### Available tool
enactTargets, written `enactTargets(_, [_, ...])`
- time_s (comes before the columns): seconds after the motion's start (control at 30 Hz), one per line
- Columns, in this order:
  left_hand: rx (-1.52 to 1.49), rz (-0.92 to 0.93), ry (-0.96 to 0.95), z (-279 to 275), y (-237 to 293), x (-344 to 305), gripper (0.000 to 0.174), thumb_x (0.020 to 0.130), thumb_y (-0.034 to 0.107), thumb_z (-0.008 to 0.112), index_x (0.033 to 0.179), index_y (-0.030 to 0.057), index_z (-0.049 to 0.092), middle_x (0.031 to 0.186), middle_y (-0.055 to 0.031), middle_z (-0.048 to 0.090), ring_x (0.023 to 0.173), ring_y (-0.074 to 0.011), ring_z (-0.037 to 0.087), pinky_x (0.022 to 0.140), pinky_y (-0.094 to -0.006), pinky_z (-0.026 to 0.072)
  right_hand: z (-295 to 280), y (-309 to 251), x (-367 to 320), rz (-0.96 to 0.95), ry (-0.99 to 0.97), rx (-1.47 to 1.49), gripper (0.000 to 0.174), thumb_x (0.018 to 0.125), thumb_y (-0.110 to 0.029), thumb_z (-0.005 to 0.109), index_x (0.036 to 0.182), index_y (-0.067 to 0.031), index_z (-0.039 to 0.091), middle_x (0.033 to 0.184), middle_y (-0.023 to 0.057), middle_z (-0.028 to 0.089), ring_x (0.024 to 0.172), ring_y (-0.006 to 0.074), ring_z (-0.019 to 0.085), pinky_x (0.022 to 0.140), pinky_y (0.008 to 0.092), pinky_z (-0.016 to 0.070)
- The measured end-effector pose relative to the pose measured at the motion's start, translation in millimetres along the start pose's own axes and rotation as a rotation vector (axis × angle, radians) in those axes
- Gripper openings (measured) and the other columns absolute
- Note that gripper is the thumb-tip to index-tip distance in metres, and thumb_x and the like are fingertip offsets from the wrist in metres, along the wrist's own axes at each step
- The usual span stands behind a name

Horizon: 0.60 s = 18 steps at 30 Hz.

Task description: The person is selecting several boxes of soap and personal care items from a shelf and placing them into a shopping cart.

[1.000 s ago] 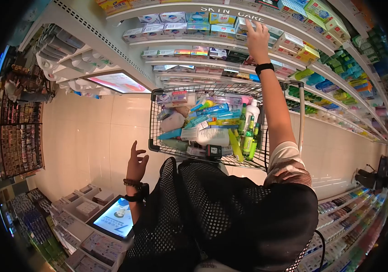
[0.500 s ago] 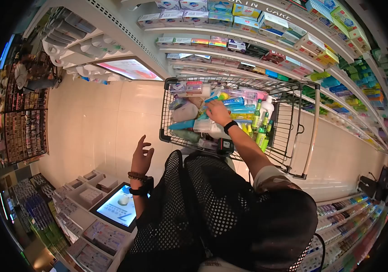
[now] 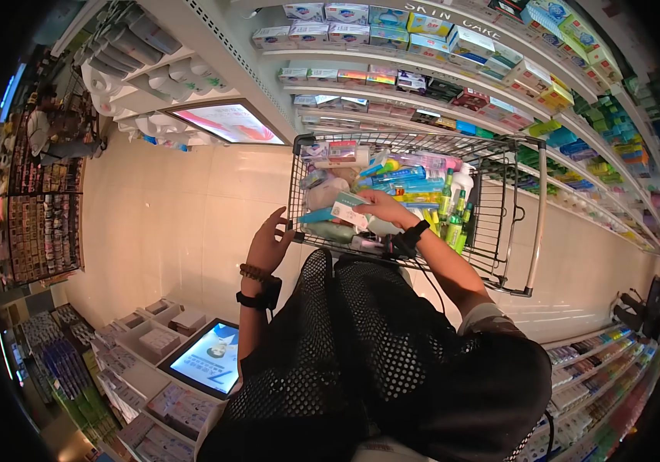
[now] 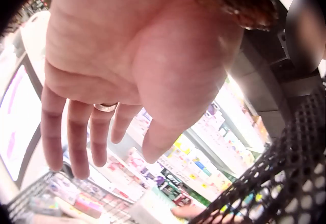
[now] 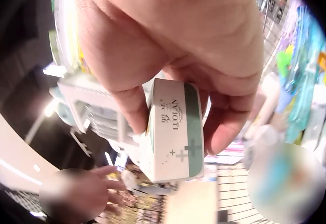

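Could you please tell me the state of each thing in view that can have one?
Box: closed on the faces that show, pinched
Right hand: holding the box over the cart
Left hand: relaxed, holding nothing
Cart: loaded with goods, some room near the handle
Upper screen: lit
Lower screen: lit

One held box (image 5: 175, 132), two hands (image 3: 270, 242), one shopping cart (image 3: 537, 219)

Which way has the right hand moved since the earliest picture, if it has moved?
Yes. In the head view, the right hand has come away from the SKIN CARE shelf, back over the shopping cart, where it holds a small box.
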<state>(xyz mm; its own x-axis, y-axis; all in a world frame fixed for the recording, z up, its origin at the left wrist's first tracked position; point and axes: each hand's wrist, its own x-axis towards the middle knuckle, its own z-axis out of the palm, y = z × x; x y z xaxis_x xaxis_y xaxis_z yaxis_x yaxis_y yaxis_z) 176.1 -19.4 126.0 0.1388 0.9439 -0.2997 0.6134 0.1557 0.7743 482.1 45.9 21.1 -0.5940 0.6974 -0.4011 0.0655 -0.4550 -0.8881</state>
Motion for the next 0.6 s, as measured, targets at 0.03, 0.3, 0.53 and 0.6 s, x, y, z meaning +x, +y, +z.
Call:
enactTargets(0.03, [-0.088, 0.067, -0.071, 6, 24, 9, 0.066, 0.09, 0.013, 0.071, 0.149, 0.007, 0.042, 0.118, -0.0116, 0.066, 0.089, -0.0197, 0.069, 0.076, -0.0331, 0.0571, 13, -25, -19, -0.03, 0.028, 0.169, 0.03, 0.098, -0.019, 0.061, 0.124, -0.0038, 0.061, 0.111, 0.002, 0.065, 0.097, 0.0088, 0.06, 0.085, 0.0244, 0.0477])
enactTargets(0.3, [-0.813, 0.259, -0.194, 47, 68, 37, 0.062, 0.097, 0.008, 0.064, 0.151, 0.004, 0.034, 0.111, -0.0086, 0.065, 0.094, -0.0121, 0.063, 0.079, -0.0284, 0.0523, 65, -88, -102, -0.156, -0.026, 0.48, 0.037, 0.104, -0.021, 0.053, 0.137, -0.0068, 0.043, 0.127, 0.005, 0.058, 0.117, 0.0155, 0.056, 0.1, 0.033, 0.0463])
enactTargets(0.53, [-0.566, 0.402, -0.328, 54, 95, 38, 0.03, 0.103, 0.022, 0.059, 0.117, -0.0037, 0.066, 0.084, -0.0013, 0.066, 0.074, -0.0048, 0.058, 0.061, -0.0236, 0.0471, 64, -100, -132, -0.163, 0.15, 0.258, 0.04, 0.097, -0.015, 0.066, 0.132, -0.0027, 0.051, 0.099, 0.0068, 0.068, 0.081, 0.0126, 0.066, 0.07, 0.0253, 0.0523])
enactTargets(0.6, [-0.47, 0.413, -0.284, 51, 103, 36, 0.037, 0.105, 0.029, 0.054, 0.111, -0.0044, 0.069, 0.082, -0.0014, 0.066, 0.072, -0.0047, 0.058, 0.06, -0.0239, 0.0466, 70, -106, -137, -0.186, 0.159, 0.293, 0.037, 0.096, -0.011, 0.065, 0.129, -0.0002, 0.051, 0.091, 0.0095, 0.069, 0.071, 0.0147, 0.067, 0.064, 0.0264, 0.0542])
